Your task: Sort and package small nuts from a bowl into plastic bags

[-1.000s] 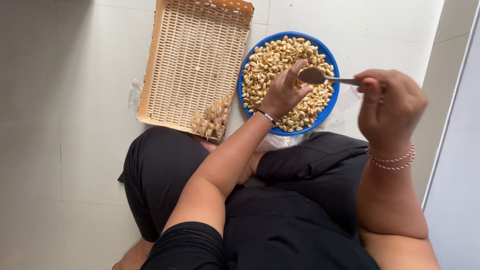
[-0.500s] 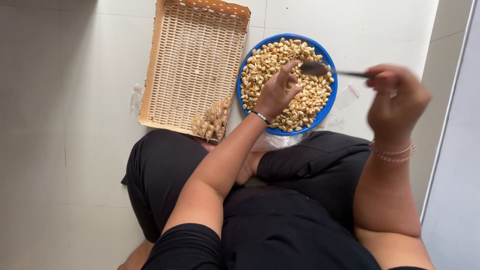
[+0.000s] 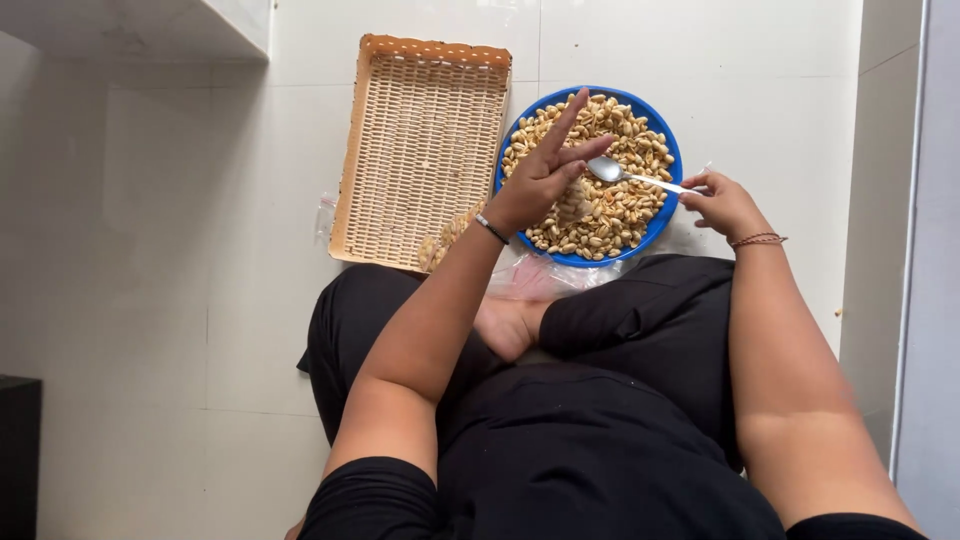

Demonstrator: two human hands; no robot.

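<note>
Right hand [image 3: 722,203] with spoon [image 3: 628,175] over blue bowl [image 3: 664,215] (full of peanuts [image 3: 600,215])

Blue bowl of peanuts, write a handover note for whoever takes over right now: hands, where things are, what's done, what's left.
Left hand: raised over the blue bowl, fingers spread, gripping nothing visible.
Right hand: holds the metal spoon by its handle, scoop over the peanuts.
Wicker tray: on the floor left of the bowl, with a small pile of peanuts at its near corner.
Done: only that small pile is in the tray.
Left: the bowl looks nearly full.
</note>
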